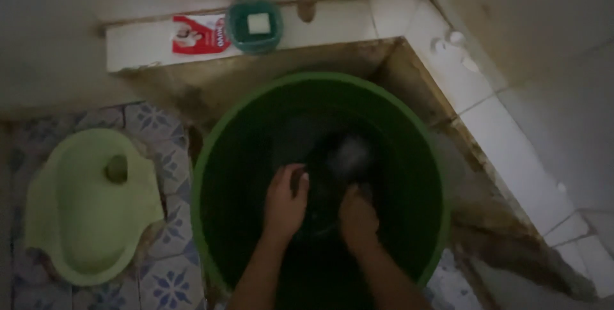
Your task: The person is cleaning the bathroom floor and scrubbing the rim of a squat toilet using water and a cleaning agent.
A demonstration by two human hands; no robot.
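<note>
Dark cloth [332, 175] sits in the green tub [211, 156], bunched between both hands: left hand [285, 202] and right hand [357, 215] clench it. Hard scrubbing near the rim could slop water onto the tiles [169, 163].

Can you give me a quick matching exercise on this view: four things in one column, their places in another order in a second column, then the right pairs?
Things:
1. green tub
2. squat toilet pan
3. small teal container
4. red and white packet

Places:
A. on the patterned floor tiles, at the left
B. on the white ledge, just left of the teal container
C. in the middle, around both hands
D. on the white ledge, holding a white block

Pairs: 1-C, 2-A, 3-D, 4-B

The left hand and right hand grip a dark cloth inside the tub.
</note>
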